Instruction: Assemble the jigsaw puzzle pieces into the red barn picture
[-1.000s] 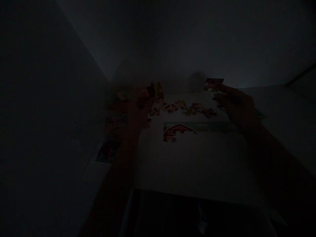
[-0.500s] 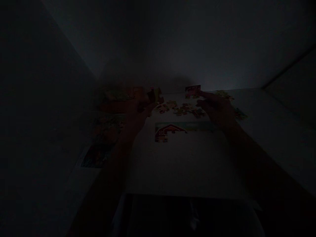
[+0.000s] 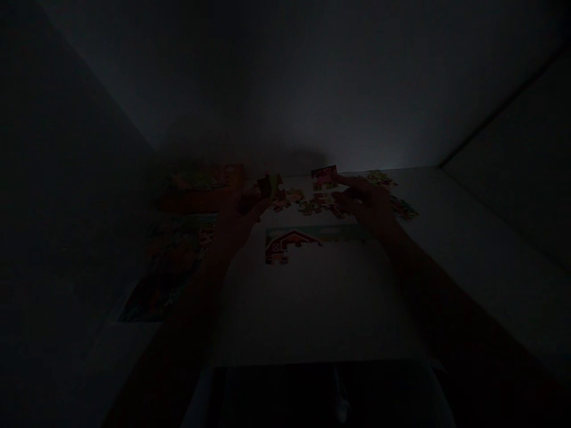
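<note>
Dim room; pale flat table surface (image 3: 321, 309) carries a partly joined red-barn jigsaw strip (image 3: 307, 241). Left hand (image 3: 238, 211) pinches a small dark-and-yellow cardboard puzzle piece (image 3: 270, 185), raised above the table. Right hand (image 3: 366, 202) pinches a reddish cardboard puzzle piece (image 3: 324, 176) above the loose scattered pieces (image 3: 312, 203).

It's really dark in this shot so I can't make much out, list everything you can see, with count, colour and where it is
table: one, pale, centre
joined puzzle strip: one, red barn under green, mid-table
loose puzzle pieces: several, mixed colours, beyond the strip
picture sheet: one, multicoloured, left of the table
walls: dark grey, behind and on both sides
held pieces: one in each hand, dark and reddish
left hand: raised, left of the loose pieces
right hand: raised, to their right
</note>
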A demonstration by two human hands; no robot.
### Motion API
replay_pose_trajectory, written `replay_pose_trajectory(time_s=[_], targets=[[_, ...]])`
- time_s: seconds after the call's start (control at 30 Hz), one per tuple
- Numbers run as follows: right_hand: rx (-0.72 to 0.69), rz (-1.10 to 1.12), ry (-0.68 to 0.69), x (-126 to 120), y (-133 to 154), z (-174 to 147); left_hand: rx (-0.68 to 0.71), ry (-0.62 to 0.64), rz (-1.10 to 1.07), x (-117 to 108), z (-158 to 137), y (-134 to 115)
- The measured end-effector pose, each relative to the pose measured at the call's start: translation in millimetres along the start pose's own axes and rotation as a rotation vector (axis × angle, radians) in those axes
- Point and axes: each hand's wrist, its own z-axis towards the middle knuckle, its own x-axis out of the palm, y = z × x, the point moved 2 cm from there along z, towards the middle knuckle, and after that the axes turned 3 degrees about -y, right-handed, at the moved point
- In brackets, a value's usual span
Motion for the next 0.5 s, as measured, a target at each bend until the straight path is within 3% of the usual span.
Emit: replay_pose_trajectory(time_s=[0.2, 0.4, 0.5], targets=[[0.025, 0.065, -0.059, -3.2, -4.5, 2.7, -0.003, -0.052, 0.102, -3.1, -1.7, -3.2], [0.070, 0.087, -0.198, -10.6, -17.2, 6.5, -0.101, -0.248, 0.243, -17.0, 4.3, 3.8], [0.112, 0.115, -0.234, -15.2, -20.4, 8.3, -0.057, -0.240, 0.354, -19.1, 5.5, 4.4]])
